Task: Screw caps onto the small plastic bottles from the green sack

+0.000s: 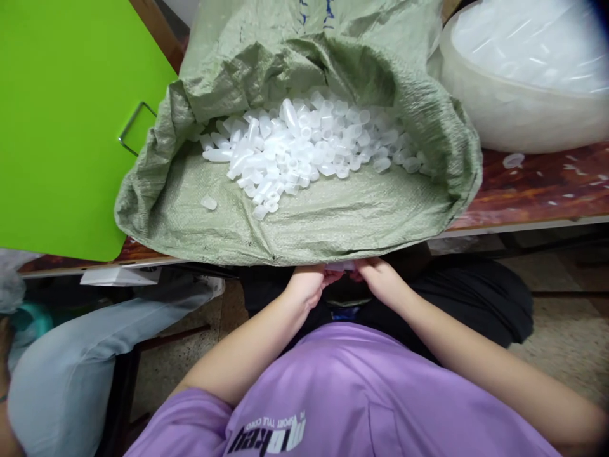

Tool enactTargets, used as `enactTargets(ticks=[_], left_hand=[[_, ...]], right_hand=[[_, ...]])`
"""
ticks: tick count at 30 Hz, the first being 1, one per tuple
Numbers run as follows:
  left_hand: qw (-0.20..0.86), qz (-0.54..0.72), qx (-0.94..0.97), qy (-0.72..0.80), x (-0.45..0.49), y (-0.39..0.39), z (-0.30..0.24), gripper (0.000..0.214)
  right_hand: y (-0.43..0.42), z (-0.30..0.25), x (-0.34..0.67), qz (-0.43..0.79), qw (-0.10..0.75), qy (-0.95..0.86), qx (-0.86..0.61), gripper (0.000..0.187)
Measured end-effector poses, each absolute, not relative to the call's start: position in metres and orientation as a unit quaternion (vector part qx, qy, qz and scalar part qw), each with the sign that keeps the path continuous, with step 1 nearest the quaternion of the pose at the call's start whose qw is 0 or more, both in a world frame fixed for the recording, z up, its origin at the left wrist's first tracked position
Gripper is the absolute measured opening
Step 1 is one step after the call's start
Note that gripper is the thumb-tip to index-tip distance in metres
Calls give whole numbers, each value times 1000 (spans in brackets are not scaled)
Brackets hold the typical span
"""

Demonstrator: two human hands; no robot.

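A pale item (341, 266) sits at the sack's near rim, mostly tucked beneath it; take it as the clock's centre. The left hand (309, 285), at 8 o'clock, and the right hand (378, 276), between 3 and 4, meet around it with curled fingers, but the rim hides the fingertips, so I cannot tell whether either grasps it firmly or merely touches it.

From 12 o'clock outward spreads the green woven sack (304, 238), its mouth wide and its edge folded back. A large heap of white plastic pieces (292, 146) lies inside at 11 o'clock, with one lone piece nearer 9 or 10 (apart from the rest). By my reckoning, plenty is left in the sack to be handled; how much is done I cannot judge, as no piece can be made out as finished.

At 2 o'clock a big bowl (476, 117) stands on the bench (547, 197), full of white contents too blurred to identify, and one loose ring-like piece (514, 160) lies below it. A green panel (71, 127) fills 10 o'clock; between 8 and 9 is another person's denim-clad leg (71, 362).
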State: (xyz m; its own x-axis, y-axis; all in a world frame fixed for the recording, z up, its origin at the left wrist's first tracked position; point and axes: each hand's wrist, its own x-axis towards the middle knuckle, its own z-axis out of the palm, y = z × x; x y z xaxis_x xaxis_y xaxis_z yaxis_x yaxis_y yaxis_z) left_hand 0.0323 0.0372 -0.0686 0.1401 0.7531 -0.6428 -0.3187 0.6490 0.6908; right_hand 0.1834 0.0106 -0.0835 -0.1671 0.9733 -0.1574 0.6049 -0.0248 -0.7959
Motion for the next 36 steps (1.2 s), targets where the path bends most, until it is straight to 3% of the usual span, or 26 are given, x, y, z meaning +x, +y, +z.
enactTargets(ticks=[4, 8, 13, 16, 20, 26, 31, 34, 36], left_hand=[[728, 356, 200, 551, 33, 43, -73, 7], [731, 347, 200, 552, 34, 42, -76, 7], [731, 350, 195, 552, 38, 40, -79, 7], [733, 338, 190, 560, 39, 37, -85, 14], [712, 348, 179, 584, 38, 34, -95, 18], [702, 352, 186, 590, 41, 39, -100, 12], [724, 316, 214, 574, 42, 46, -92, 14], [731, 277, 242, 575, 33, 43, -83, 16], [728, 228, 329, 557, 22, 39, -70, 17]], right_hand=[[16, -91, 181, 363, 230, -674, -601, 28], [19, -99, 177, 372, 208, -667, -611, 51], [17, -98, 179, 314, 212, -683, -624, 30], [18, -101, 175, 313, 208, -684, -625, 30], [20, -115, 161, 332, 193, -667, -639, 43], [25, -120, 165, 320, 161, -697, -621, 32], [15, -65, 201, 320, 116, -742, -578, 24], [14, -7, 211, 450, 17, -797, -402, 20], [28, 25, 211, 417, 90, -804, -414, 21]])
